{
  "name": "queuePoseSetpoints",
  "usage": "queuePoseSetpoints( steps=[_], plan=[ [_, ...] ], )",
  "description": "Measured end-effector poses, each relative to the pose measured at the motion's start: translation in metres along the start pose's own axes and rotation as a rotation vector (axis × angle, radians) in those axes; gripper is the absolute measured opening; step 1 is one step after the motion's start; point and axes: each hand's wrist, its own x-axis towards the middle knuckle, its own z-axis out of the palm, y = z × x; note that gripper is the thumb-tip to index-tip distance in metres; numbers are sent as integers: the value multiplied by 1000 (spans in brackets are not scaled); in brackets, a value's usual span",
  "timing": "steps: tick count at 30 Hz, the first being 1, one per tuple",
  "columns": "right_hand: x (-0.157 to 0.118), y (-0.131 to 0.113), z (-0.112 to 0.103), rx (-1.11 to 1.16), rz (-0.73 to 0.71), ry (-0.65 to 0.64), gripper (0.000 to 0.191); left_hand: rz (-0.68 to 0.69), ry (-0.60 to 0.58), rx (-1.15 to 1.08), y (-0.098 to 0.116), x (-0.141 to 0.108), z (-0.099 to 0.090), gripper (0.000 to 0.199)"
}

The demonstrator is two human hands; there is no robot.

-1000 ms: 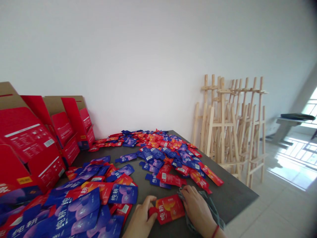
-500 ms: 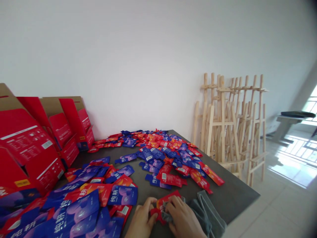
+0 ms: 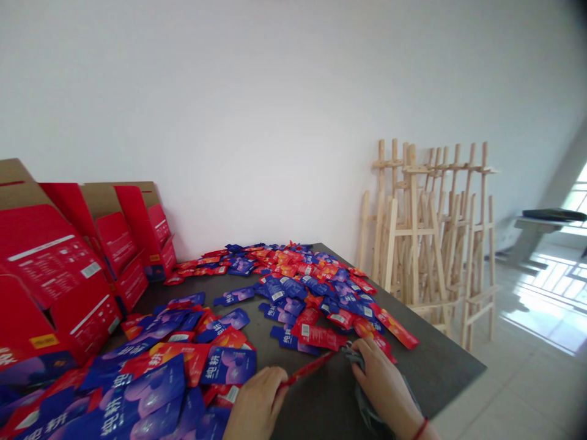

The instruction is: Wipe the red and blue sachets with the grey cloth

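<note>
1. Dark table (image 3: 447,370) — the landmark for all entries below.
2. Red pouch (image 3: 312,368), one: over the near part of the table, between the two hands, turned almost edge-on to the viewer.
3. Left hand (image 3: 259,400): at the table's near edge, closed narrowly on one end of the red pouch.
4. Right hand (image 3: 378,379): over the table's near right part, fingers gathered on a cloth; contact with the pouch's far end cannot be told. Red cord (image 3: 421,429) at the wrist.
5. Grey-green cloth (image 3: 365,404), one: bunched under the right hand, on the table's near right part.
6. Near pile of pouches (image 3: 149,394), blue and red: overlapping, on the table's near left part.
7. Far pile of pouches (image 3: 305,269), blue and red: from the table's far end down its right side.
8. Red cartons (image 3: 59,250), flaps raised: along the table's left side.
9. Wooden easels (image 3: 413,232), several: beyond the table's right edge.
</note>
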Motion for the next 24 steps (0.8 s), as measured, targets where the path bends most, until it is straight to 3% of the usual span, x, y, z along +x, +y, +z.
queuePoseSetpoints(
  steps=[5,11,16,21,24],
  plan=[
    [-9,-32,-2,107,-144,-38,21,306,2,224,-3,-5,13,15],
    [-22,-63,30,34,-337,-211,21,422,-45,308,-11,-7,23,18],
    [-10,-48,36,-76,-211,-167,30,446,-62,301,-15,-7,24,12],
    [3,-14,21,-164,-79,-157,30,455,-41,250,-14,-6,24,12],
    [5,-9,10,-192,-42,-148,27,432,-42,248,-13,-6,23,13]
  ],
)
